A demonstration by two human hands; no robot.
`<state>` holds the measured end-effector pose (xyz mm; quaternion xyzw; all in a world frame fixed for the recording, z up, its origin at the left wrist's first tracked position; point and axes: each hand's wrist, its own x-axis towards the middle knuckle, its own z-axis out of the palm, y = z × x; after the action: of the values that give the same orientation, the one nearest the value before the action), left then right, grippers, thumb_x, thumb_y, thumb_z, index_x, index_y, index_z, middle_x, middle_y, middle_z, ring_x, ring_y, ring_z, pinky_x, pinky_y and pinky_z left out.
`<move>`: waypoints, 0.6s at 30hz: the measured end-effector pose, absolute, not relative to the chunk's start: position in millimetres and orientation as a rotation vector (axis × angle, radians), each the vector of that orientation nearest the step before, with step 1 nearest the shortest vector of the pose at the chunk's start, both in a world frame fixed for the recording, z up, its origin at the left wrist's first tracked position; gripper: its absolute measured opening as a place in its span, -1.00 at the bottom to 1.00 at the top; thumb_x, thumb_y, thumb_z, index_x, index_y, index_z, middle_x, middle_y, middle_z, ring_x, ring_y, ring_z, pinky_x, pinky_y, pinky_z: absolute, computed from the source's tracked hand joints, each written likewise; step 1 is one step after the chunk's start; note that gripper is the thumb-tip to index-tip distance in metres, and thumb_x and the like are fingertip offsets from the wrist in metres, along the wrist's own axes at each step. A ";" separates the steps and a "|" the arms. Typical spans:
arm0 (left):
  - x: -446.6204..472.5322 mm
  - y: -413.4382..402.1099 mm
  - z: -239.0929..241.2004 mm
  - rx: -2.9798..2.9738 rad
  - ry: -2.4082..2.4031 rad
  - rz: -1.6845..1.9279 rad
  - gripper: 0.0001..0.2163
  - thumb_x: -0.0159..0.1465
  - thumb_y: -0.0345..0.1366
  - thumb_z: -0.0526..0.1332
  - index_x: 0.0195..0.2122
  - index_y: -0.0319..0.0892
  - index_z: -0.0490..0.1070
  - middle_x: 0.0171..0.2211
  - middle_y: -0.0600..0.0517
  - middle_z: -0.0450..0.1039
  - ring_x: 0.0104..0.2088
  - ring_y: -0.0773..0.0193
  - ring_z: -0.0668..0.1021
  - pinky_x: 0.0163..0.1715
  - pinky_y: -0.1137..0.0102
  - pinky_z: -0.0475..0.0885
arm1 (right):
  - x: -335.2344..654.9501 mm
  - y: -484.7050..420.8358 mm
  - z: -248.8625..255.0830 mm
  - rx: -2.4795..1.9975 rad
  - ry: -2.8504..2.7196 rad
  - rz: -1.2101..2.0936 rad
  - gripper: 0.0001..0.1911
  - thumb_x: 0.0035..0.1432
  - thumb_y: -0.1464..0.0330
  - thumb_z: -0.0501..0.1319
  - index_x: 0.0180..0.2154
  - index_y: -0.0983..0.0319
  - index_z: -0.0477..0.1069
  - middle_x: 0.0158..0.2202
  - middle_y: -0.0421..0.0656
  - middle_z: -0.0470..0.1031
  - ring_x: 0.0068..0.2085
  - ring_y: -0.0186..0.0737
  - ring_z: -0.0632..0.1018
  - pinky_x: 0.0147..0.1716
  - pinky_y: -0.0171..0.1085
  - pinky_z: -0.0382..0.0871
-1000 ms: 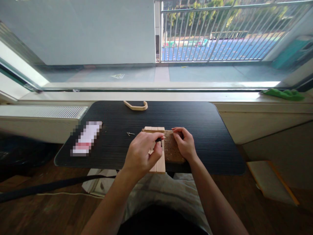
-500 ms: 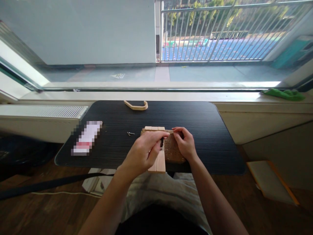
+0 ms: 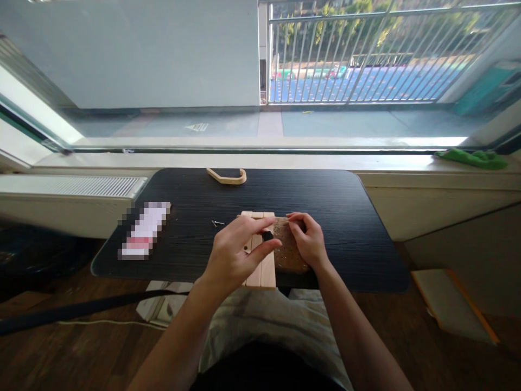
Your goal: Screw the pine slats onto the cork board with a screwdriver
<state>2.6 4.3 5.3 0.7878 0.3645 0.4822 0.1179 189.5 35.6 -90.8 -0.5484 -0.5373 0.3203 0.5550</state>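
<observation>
A light wooden slatted piece (image 3: 266, 271) lies on a brown, pitted board (image 3: 291, 255) at the table's front edge. On the slats sits a small black knob-like part (image 3: 267, 235), and a dark round spot shows to its left. My left hand (image 3: 234, 250) is over the slats, thumb and forefinger apart on either side of the black part. My right hand (image 3: 310, 241) rests at the brown board's right side, fingers curled and thumb against forefinger; whatever they pinch is too small to make out.
Several small screws or nails (image 3: 217, 223) lie left of the slats on the dark table (image 3: 345, 217). A bent wooden handle (image 3: 228, 178) is near the far edge, and a blurred paper (image 3: 144, 231) lies at left. On the windowsill is a green cloth (image 3: 472, 158).
My left thumb and forefinger have spread apart from around the black part, and the hand has shifted slightly left, uncovering more of the slats. My right hand has stayed in place.
</observation>
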 end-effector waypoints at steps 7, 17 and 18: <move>1.7 0.6 3.6 2.158 1.059 1.371 -0.83 0.19 -0.20 0.40 -0.31 -0.18 0.52 -0.36 -0.01 0.65 -0.35 0.24 0.66 -0.26 0.37 0.58 | 190.0 35.6 -90.6 -1.291 -1.275 0.757 -0.87 0.12 0.24 0.19 -0.36 0.16 0.41 -0.23 -0.08 0.60 -0.18 -0.09 0.56 -0.11 -0.09 0.41; 1.7 2.6 4.0 1.997 0.928 1.245 -0.90 0.29 -0.31 0.30 -0.19 -0.17 0.53 -0.29 -0.06 0.66 -0.26 0.21 0.67 -0.18 0.32 0.57 | 190.2 35.9 -90.1 -1.290 -1.270 0.758 -0.86 0.11 0.24 0.18 -0.37 0.16 0.42 -0.22 -0.08 0.61 -0.18 -0.08 0.57 -0.11 -0.08 0.42; 1.8 3.1 3.1 1.963 0.913 1.225 -0.89 0.30 -0.30 0.28 -0.18 -0.17 0.52 -0.29 -0.07 0.65 -0.26 0.20 0.67 -0.19 0.32 0.56 | 190.3 35.9 -90.3 -1.288 -1.269 0.759 -0.87 0.11 0.25 0.18 -0.37 0.16 0.42 -0.22 -0.07 0.61 -0.18 -0.08 0.57 -0.11 -0.08 0.42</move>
<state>1.8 3.1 3.1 0.7473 0.3477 0.4664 0.3212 190.3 35.9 -90.3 -0.5456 -0.5375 0.3216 0.5567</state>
